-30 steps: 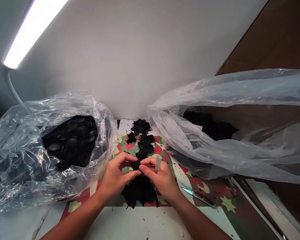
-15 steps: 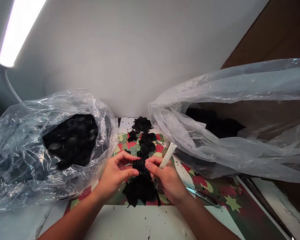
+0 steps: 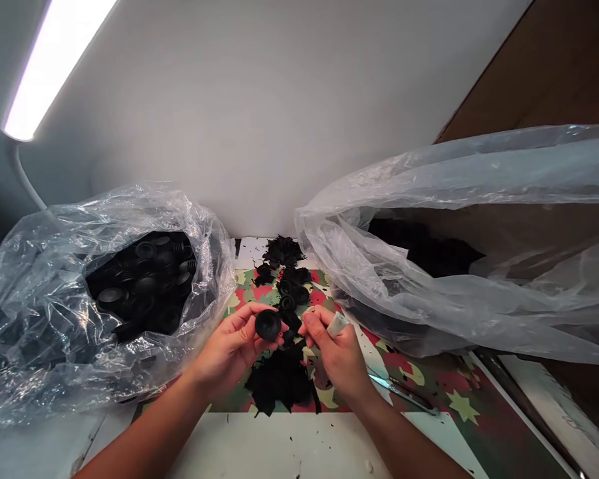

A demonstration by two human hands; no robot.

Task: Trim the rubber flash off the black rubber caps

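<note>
My left hand point(image 3: 237, 342) grips a black rubber bellows boot point(image 3: 268, 325) between thumb and fingers, its round cupped end turned up toward me. Just to the right, my right hand point(image 3: 334, 346) is closed around a pale, flat-sided handle point(image 3: 337, 324); the tool's working end is hidden or too small to make out. A small gap separates the two hands. Below them lies a heap of black rubber scraps point(image 3: 281, 379). Behind them, several more black rubber boots point(image 3: 288, 303) rest in a line on the patterned mat point(image 3: 324, 396).
A clear plastic bag point(image 3: 44, 299) full of black boots stands at left. Another large plastic bag point(image 3: 479, 299) with dark contents lies open at right. Metal scissors point(image 3: 404, 392) lie by my right forearm. More trimmings point(image 3: 283, 250) sit near the wall, and a lamp point(image 3: 54, 66) shines upper left.
The boot has been turned in my left hand, from ribbed side showing to round end facing me. My right hand has drawn slightly away, and its handle has tilted toward me.
</note>
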